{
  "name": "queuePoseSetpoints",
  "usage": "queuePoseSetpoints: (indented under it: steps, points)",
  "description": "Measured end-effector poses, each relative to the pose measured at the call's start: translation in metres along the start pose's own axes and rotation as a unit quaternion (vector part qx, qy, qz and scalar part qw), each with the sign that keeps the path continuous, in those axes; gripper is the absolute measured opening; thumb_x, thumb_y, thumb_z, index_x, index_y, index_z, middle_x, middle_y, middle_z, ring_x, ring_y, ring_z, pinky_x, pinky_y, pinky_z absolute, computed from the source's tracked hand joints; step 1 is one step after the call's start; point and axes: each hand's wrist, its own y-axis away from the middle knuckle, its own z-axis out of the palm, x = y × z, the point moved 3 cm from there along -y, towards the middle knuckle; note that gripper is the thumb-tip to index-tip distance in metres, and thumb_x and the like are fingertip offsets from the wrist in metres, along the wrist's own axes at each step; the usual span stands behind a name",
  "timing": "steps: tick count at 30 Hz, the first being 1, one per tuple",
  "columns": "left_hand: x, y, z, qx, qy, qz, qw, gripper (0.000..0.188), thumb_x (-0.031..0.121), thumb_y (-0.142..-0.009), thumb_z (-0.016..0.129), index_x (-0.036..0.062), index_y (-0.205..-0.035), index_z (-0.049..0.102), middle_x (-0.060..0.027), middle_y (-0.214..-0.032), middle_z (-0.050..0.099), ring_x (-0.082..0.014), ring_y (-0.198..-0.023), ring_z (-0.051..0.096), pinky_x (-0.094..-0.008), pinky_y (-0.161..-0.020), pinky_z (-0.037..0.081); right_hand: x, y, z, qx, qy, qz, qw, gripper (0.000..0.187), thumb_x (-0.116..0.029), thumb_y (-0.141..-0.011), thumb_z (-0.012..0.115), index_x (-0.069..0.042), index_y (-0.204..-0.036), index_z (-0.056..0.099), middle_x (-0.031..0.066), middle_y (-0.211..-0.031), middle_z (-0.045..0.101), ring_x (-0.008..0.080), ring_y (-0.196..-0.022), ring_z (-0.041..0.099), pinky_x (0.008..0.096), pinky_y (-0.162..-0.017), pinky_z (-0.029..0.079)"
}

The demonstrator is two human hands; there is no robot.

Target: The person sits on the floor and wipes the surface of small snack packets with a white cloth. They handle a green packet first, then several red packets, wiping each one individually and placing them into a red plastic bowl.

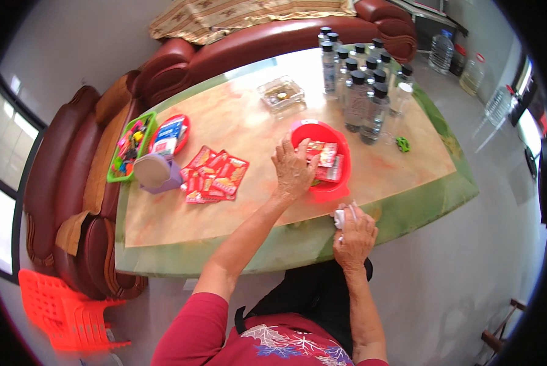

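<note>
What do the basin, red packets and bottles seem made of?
Basin: probably semi-gloss plastic, from its even red colour and moulded rim. Red packets: likely shiny film, thin and flat; coated paper is possible. Bottles: smooth, see-through; plastic or glass, unclear.

The basin (344, 149) is glossy plastic; the packets (218, 177) have a shiny, film-like finish. The wad (339, 219) looks matt, paper or cloth. The bottles (355, 104) are clear and smooth, the table (401, 213) polished and stone-like, the sofa (285, 38) glossy and leather-like, the throw (243, 17) cloth.

2 hands (294, 169), 1 table (157, 259), 1 red basin (331, 195), 1 green basket (144, 144), 1 clear box (281, 91)
</note>
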Motion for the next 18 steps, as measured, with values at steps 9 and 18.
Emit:
queuePoseSetpoints:
  steps: [9,18]
  points:
    - [-0.109,0.063,-0.044,0.056,-0.088,-0.093,0.99,0.067,0.043,-0.085,0.065,0.0057,-0.137,0.045,-0.0169,-0.142,0.039,-0.0357,-0.133,0.032,-0.0526,-0.105,0.028,-0.002,0.001,0.001,0.008,-0.001,0.005,1.0,0.054,-0.007,-0.069,0.067,-0.011,-0.122,0.059,0.0054,-0.125,0.057,0.0278,-0.109,0.052,0.0395,-0.086,0.04]
    - [-0.097,0.147,-0.085,-0.081,-0.132,0.012,0.988,0.069,0.049,-0.088,0.058,0.0013,-0.136,0.048,-0.015,-0.144,0.04,-0.0338,-0.134,0.033,-0.0498,-0.103,0.028,0.0,0.004,0.002,0.012,0.009,0.0,1.0,0.055,-0.008,-0.071,0.065,-0.015,-0.125,0.059,0.0038,-0.127,0.056,0.0273,-0.112,0.051,0.0391,-0.089,0.04]
